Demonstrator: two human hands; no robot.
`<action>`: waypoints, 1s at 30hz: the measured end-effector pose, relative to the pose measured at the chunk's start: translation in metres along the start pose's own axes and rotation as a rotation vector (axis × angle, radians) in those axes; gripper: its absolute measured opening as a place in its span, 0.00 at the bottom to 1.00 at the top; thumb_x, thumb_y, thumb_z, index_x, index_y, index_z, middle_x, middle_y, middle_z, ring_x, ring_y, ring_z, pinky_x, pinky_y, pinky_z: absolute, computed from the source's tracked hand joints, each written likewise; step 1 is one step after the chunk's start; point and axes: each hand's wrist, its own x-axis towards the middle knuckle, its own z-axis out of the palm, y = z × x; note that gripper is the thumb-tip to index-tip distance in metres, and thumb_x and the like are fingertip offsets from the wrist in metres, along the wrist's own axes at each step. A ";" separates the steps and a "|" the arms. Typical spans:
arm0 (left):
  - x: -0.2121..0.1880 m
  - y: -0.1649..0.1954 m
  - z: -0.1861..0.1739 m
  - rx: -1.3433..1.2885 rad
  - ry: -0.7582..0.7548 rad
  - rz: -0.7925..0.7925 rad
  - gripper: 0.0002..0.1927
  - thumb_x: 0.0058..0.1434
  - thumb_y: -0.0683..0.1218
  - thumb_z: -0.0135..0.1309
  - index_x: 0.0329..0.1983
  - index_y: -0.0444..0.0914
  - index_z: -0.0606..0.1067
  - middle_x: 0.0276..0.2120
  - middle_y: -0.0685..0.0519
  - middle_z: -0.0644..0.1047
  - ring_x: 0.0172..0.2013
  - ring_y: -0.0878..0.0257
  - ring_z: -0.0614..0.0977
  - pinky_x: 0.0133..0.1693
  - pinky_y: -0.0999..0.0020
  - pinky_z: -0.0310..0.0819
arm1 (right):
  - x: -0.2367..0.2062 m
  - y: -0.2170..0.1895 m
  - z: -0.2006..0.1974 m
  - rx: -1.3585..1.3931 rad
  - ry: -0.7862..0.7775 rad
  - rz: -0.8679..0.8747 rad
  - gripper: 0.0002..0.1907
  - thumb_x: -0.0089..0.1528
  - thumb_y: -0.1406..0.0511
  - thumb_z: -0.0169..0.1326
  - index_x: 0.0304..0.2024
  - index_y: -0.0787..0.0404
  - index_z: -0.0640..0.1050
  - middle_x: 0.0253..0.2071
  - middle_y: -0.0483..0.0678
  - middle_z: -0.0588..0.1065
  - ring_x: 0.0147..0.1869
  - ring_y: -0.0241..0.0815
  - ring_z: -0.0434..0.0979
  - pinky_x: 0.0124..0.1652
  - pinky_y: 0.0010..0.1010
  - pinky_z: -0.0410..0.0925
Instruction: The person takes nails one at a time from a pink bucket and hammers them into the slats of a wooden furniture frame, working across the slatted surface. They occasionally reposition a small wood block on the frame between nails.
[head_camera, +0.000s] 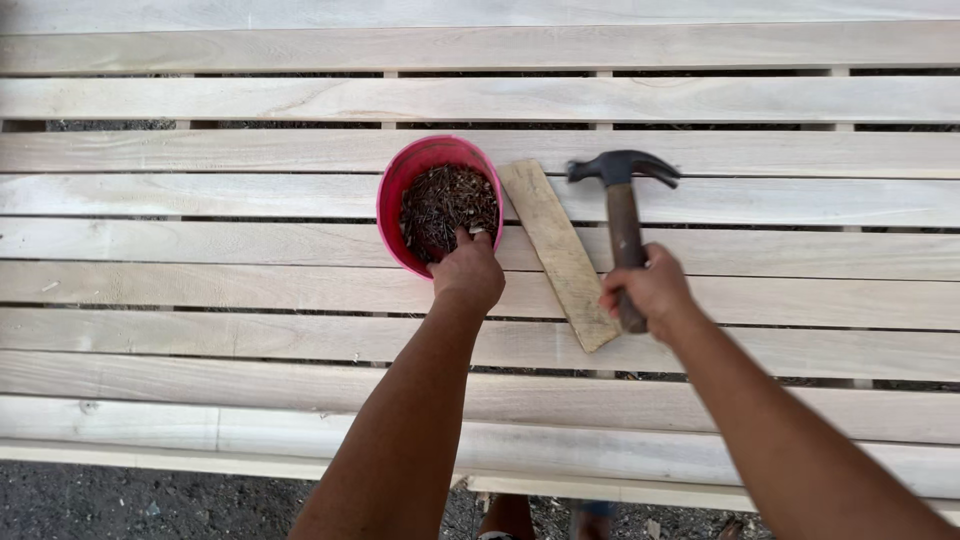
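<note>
Slatted pale-wood platform (200, 150), left hand (468, 272) fingers-down in nail bowl (395, 190), right hand (648, 290) fisted around hammer (622, 200).

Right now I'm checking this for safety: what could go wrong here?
The left hand digs bare into loose nails in the pink bowl; a point could prick the fingers. The right hand holds the hammer raised close by. Spilled nails could drop through the gaps between the slats.

The slats (200, 270) were pale, bare wood, sanded smooth and matt. The bowl (392, 190) was glossy pink plastic, the nails (445, 205) dull rusty metal (the hammer (622, 200) head dark steel, handle worn wood).
</note>
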 end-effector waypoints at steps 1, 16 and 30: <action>-0.004 0.001 0.004 -0.012 0.009 -0.009 0.25 0.67 0.44 0.41 0.68 0.40 0.64 0.75 0.40 0.54 0.61 0.38 0.75 0.62 0.29 0.60 | -0.012 0.010 0.002 -0.044 -0.004 -0.040 0.21 0.55 0.74 0.60 0.47 0.65 0.68 0.26 0.53 0.76 0.20 0.42 0.75 0.20 0.36 0.69; -0.067 0.012 0.056 -0.078 -0.002 -0.081 0.27 0.65 0.43 0.40 0.70 0.45 0.64 0.76 0.38 0.49 0.61 0.39 0.75 0.60 0.44 0.71 | -0.078 0.077 -0.033 -0.939 0.102 -0.181 0.19 0.59 0.56 0.62 0.50 0.52 0.74 0.35 0.50 0.81 0.41 0.51 0.82 0.43 0.46 0.73; -0.112 0.012 0.098 -0.394 0.408 0.134 0.21 0.66 0.52 0.48 0.58 0.38 0.71 0.65 0.42 0.68 0.63 0.43 0.70 0.64 0.50 0.64 | -0.111 0.125 -0.042 -0.929 0.075 -0.087 0.18 0.59 0.60 0.60 0.49 0.55 0.73 0.35 0.55 0.81 0.41 0.56 0.84 0.43 0.47 0.73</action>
